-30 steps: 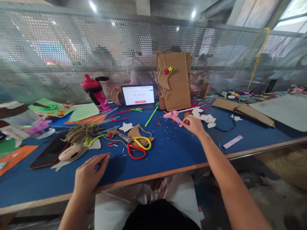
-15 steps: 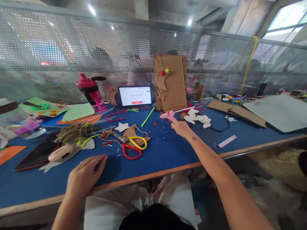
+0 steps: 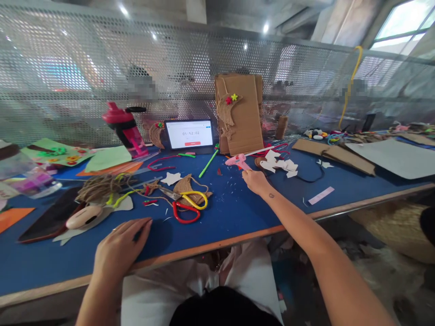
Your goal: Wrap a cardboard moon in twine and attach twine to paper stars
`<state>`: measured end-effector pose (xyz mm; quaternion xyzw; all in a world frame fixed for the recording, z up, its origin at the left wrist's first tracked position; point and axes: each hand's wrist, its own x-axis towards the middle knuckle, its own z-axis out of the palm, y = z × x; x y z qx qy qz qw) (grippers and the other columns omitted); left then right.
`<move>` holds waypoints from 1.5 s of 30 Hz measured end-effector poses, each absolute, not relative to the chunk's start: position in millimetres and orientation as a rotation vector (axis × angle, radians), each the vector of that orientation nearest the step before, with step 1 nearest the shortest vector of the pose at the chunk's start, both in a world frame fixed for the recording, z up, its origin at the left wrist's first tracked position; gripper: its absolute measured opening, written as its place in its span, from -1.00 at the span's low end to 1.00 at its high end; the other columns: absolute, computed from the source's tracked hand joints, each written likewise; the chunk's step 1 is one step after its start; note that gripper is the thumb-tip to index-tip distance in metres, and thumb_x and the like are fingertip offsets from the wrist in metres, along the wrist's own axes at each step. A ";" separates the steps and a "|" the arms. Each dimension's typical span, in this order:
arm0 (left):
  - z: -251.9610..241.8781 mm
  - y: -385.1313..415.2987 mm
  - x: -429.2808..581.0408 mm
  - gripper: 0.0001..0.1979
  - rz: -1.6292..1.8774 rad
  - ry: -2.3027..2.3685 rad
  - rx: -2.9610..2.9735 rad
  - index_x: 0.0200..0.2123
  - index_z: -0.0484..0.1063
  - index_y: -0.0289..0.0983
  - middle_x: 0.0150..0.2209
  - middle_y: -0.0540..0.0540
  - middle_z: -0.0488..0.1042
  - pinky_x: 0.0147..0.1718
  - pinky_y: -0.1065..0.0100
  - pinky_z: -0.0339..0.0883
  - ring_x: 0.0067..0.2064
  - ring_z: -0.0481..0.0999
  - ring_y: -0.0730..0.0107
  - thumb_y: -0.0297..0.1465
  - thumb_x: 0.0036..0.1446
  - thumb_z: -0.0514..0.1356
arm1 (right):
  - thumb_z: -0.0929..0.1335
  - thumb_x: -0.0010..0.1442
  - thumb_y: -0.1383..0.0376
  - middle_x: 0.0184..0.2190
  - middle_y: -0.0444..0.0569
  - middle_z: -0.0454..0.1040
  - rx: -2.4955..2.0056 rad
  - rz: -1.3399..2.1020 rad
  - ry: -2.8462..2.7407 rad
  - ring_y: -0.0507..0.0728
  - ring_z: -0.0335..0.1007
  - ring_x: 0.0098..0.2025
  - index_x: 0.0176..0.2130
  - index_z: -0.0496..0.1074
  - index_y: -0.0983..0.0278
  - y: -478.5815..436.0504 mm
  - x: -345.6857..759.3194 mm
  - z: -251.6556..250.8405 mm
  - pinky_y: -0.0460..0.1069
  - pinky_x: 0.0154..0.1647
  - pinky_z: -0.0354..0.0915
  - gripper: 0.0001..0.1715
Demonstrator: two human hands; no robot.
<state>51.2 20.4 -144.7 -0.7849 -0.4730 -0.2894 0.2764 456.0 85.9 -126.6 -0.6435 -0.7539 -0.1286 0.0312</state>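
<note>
Right hand at the glue gun, left hand flat on the table

The curled fingers of the right hand (image 3: 254, 181) reach the foot of the pink glue gun (image 3: 238, 161); whether they touch or grip it is too close to tell. The gun lies on the blue table (image 3: 231, 217), its nozzle pointing left, with white cutouts (image 3: 280, 163) just to its right. The left hand (image 3: 121, 253) rests palm down near the table's front edge, fingers extended and slightly spread, holding nothing. Red-and-yellow scissors (image 3: 186, 209) lie on a jute shape between the hands, with twine (image 3: 102, 188) and a phone (image 3: 50, 215) to the left. Beyond the gun, a tablet (image 3: 188, 134) shows 01:52:02 beside an upright cardboard panel (image 3: 239, 115).
</note>
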 end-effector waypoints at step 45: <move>-146.8 20.0 50.9 -0.57 -0.762 -1.151 -2.085 -0.33 0.55 -0.31 -0.39 -0.07 0.60 -0.36 0.41 0.32 -0.38 0.57 0.36 -0.24 0.34 -0.05 | 0.31 0.29 0.34 -0.21 -0.03 0.54 -1.501 0.005 -2.477 0.11 0.44 -0.21 -0.25 0.42 0.29 96.1 441.3 -126.8 -0.05 -0.26 0.17 -0.92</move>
